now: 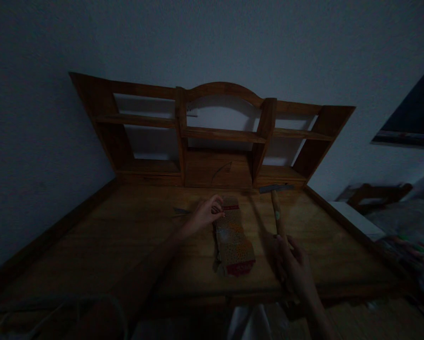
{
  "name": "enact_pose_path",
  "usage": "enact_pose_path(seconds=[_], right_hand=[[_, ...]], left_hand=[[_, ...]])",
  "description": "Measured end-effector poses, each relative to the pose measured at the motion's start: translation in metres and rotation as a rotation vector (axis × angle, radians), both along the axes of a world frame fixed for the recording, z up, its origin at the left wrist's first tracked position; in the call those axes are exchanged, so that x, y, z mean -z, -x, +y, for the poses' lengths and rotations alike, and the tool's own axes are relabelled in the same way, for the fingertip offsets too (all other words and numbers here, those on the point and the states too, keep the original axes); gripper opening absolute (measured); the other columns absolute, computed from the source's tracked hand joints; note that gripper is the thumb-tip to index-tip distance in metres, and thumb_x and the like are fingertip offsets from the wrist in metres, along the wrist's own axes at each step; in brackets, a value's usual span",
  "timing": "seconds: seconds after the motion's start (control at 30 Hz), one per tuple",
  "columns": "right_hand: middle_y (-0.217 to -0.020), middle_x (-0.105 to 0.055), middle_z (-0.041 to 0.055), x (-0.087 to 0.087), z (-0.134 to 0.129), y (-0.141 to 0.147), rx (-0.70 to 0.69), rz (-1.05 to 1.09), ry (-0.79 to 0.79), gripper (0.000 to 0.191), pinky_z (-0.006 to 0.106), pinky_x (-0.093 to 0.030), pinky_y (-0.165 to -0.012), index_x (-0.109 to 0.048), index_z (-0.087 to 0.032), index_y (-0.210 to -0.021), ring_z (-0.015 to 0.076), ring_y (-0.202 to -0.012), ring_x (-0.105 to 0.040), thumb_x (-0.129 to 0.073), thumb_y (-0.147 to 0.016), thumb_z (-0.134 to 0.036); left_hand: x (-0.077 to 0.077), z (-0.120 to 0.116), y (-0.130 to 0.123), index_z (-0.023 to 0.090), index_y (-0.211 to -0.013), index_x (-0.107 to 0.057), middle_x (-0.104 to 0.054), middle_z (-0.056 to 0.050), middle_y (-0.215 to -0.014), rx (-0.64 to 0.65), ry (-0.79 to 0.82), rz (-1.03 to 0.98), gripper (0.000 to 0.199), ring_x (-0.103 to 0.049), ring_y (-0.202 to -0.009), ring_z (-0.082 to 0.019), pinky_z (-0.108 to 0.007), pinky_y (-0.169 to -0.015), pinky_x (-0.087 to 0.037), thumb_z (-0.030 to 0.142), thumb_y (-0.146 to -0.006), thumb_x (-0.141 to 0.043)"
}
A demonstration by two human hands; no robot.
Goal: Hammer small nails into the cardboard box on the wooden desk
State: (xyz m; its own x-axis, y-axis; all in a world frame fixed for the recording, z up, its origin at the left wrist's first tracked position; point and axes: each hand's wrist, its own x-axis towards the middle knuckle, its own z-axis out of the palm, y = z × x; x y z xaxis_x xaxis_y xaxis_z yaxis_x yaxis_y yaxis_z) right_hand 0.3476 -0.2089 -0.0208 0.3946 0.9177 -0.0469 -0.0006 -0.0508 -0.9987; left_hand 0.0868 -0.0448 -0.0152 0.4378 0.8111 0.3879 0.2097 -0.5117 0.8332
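My right hand (292,264) is wrapped round the wooden handle of a hammer (276,208), whose dark metal head points away from me, above the right part of the desk. My left hand (209,211) has its thumb and fingertips pinched at the upper left edge of a torn piece of cardboard (236,236). Anything between those fingertips is too small and dark to make out. Brown with orange speckles and red bands, the cardboard lies on the desktop. Just left of my left hand lie thin dark metal pieces (181,211), partly hidden by it.
The wooden desk (126,236) carries a shelf hutch (219,134) along its back, against the wall. A thin curved wire (220,171) shows in front of the hutch's middle. To the right are a wooden chair back (385,193) and a white surface (357,219).
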Motion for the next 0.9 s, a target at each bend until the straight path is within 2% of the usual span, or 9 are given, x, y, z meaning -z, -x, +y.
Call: enact_pose_path(seconds=[0.13, 0.27, 0.47, 0.7, 0.9], right_hand=[[-0.047, -0.040, -0.0098, 0.0025, 0.0002, -0.0013, -0.035, -0.021, -0.025, 0.039, 0.015, -0.029, -0.027, -0.054, -0.021, -0.093, 0.0058, -0.029, -0.033, -0.059, -0.081, -0.058], [-0.046, -0.041, -0.0096, 0.0015, 0.0007, -0.0006, -0.023, -0.031, -0.012, 0.038, 0.015, -0.027, -0.027, -0.055, -0.022, -0.092, 0.0062, -0.029, -0.034, -0.059, -0.081, -0.058], [-0.046, -0.040, -0.0101, -0.0013, 0.0005, 0.0020, -0.003, -0.036, -0.010, 0.042, 0.014, -0.026, -0.027, -0.055, -0.021, -0.093, 0.0055, -0.029, -0.032, -0.059, -0.080, -0.060], [-0.049, -0.040, -0.0098, 0.0039, -0.0004, -0.0011, -0.066, -0.036, -0.038, 0.042, 0.015, -0.028, -0.028, -0.055, -0.020, -0.097, 0.0055, -0.031, -0.033, -0.057, -0.082, -0.059], [-0.048, -0.040, -0.0101, -0.0001, 0.0001, 0.0034, -0.025, -0.028, -0.004, 0.049, 0.016, -0.028, -0.029, -0.056, -0.019, -0.103, 0.0062, -0.031, -0.033, -0.058, -0.079, -0.062]], left_hand=[[-0.0030, -0.0037, -0.0003, 0.022, -0.100, -0.048, -0.065, 0.003, -0.075, -0.011, -0.003, 0.062, 0.033, -0.063, -0.070, -0.013, -0.023, -0.065, -0.048, 0.027, -0.076, -0.070], [0.0004, -0.0013, 0.0002, 0.023, -0.098, -0.046, -0.065, 0.003, -0.074, -0.007, -0.009, 0.074, 0.032, -0.062, -0.068, -0.013, -0.022, -0.063, -0.046, 0.027, -0.076, -0.068], [0.0029, 0.0000, 0.0007, 0.023, -0.099, -0.044, -0.063, 0.005, -0.072, 0.001, -0.006, 0.071, 0.033, -0.061, -0.065, -0.012, -0.021, -0.061, -0.044, 0.025, -0.075, -0.068], [-0.0027, -0.0056, 0.0021, 0.023, -0.097, -0.045, -0.064, 0.005, -0.071, -0.016, -0.042, 0.126, 0.032, -0.062, -0.065, -0.013, -0.022, -0.061, -0.044, 0.024, -0.074, -0.067], [0.0013, -0.0064, 0.0015, 0.023, -0.096, -0.045, -0.064, 0.005, -0.070, -0.019, -0.054, 0.118, 0.030, -0.063, -0.065, -0.013, -0.021, -0.059, -0.042, 0.024, -0.075, -0.066]])
